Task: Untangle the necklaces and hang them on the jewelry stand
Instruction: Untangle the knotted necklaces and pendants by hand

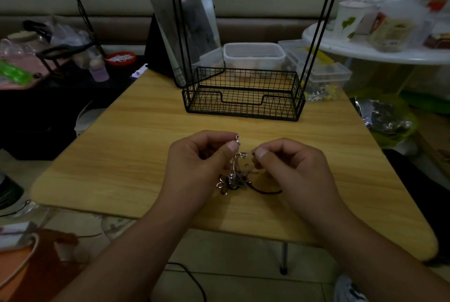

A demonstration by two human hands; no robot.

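Both hands (202, 165) pinch tangled necklaces (233, 175) before jewelry stand (243, 97).

Wooden surface (146, 131) in dim light. Behind its far edge, leaning mirror (185, 29), lidded clear plastic container (254, 54), further clear boxes (326, 70) at right. Off to the left, small lilac bottle (98, 71) near red lid (120, 58). At right, white round table (379, 54) crowded with packets. Black cable (192, 279) on floor below.
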